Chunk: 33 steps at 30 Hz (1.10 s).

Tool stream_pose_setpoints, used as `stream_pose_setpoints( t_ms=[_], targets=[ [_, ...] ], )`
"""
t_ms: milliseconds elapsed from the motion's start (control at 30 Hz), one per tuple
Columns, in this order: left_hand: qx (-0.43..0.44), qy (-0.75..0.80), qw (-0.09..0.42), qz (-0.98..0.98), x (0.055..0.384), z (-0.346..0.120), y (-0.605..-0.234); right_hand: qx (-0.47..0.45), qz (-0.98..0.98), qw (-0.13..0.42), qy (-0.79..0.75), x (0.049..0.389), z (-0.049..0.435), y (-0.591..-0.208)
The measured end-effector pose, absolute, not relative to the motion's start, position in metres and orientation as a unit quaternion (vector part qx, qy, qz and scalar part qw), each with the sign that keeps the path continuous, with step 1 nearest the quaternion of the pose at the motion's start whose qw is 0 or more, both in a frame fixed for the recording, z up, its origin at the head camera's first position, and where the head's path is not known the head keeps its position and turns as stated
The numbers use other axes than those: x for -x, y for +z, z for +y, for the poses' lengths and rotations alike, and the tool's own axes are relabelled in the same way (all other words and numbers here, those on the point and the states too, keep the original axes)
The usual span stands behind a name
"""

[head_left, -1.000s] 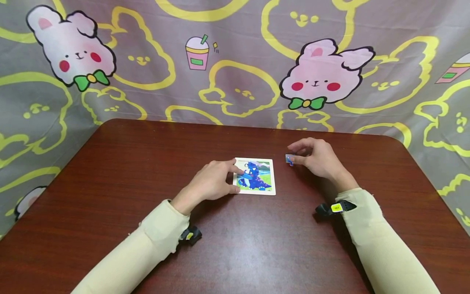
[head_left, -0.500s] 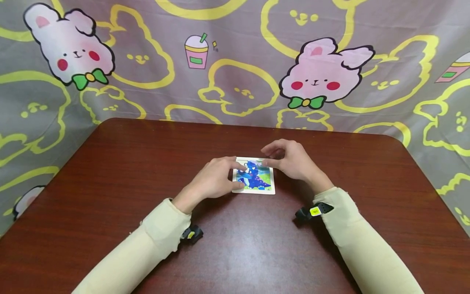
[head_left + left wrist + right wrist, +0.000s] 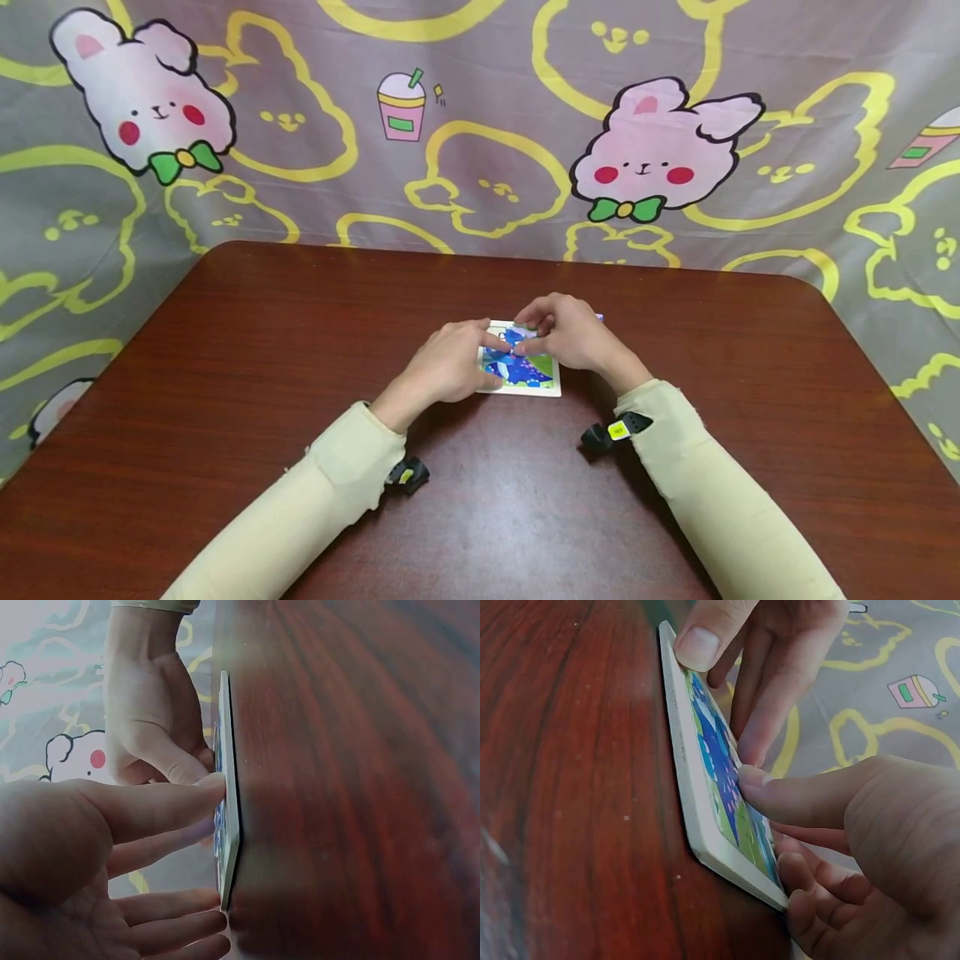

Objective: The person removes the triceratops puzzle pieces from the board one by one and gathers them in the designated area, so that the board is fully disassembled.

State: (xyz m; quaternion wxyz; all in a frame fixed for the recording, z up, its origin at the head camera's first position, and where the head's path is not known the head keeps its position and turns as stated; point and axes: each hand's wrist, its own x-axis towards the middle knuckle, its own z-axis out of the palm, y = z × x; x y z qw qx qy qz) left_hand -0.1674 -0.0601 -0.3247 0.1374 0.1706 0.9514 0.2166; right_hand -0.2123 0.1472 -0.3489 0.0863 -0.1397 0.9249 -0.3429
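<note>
A square dinosaur jigsaw puzzle (image 3: 531, 372) in a white frame lies flat near the middle of the table. My left hand (image 3: 452, 360) rests on its left side, fingers fairly straight, the thumb on the frame (image 3: 230, 814) and the index fingertip on the picture. From the right, my right hand (image 3: 573, 335) reaches over the upper part, its thumb touching the picture and its other fingers curled near the far edge. Whether it pinches a piece there is hidden. A blue-violet bit, apparently a loose puzzle piece (image 3: 600, 317), peeks out behind the right hand.
The dark reddish-brown table (image 3: 480, 517) extends around the puzzle on all sides. A grey curtain (image 3: 480, 150) with cartoon rabbits and yellow outlines hangs behind its far edge. Both wrists carry black straps.
My right hand has left the loose piece on the right and moved left onto the puzzle. The left hand has shifted slightly right, its index finger reaching further in.
</note>
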Motion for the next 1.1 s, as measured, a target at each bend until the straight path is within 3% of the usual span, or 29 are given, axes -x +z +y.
stream_pose_setpoints(
  t_ms=[333, 1100],
  targets=[
    [-0.167, 0.209, 0.149, 0.952, 0.1681, -0.0612, -0.3252, 0.128, 0.927, 0.103, -0.338, 0.2109, 0.143, -0.3467],
    [-0.177, 0.202, 0.143, 0.953, 0.1684, -0.0606, -0.326, 0.125, 0.924, 0.077, -0.354, 0.207, 0.1391, -0.3498]
  ],
)
